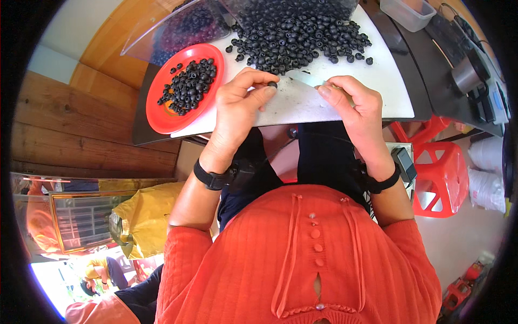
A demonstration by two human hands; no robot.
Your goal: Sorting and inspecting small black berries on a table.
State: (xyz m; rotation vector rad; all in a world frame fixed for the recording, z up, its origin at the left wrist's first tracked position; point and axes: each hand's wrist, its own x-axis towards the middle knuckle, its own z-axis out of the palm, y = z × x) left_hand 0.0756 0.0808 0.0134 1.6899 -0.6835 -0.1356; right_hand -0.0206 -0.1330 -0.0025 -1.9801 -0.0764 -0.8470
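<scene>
The white table top (345, 102) is the biggest thing, a smooth board with a dark frame below it, and its near edge runs across just ahead of the person's knees. On its far half lies a wide heap of beads (302, 32), dark, glossy and mostly round, spilling toward the hands. A clear plastic sheet or tub (162, 29) leans at the far left, with more dark beads showing through it. Left of the hands sits a round red plate (162, 116), shiny plastic, overhanging the table's left edge and holding a loose scatter of the same beads. A red plastic stool (445, 178) stands on the floor to the right.

The left hand (240, 105) pinches 1 bead (272, 85) between thumb and forefinger, just above the table's near part. It is small, dark and round, so no long axis or facing can be told. The right hand (353, 100) is curled with fingertips together; whether it holds anything cannot be told.
</scene>
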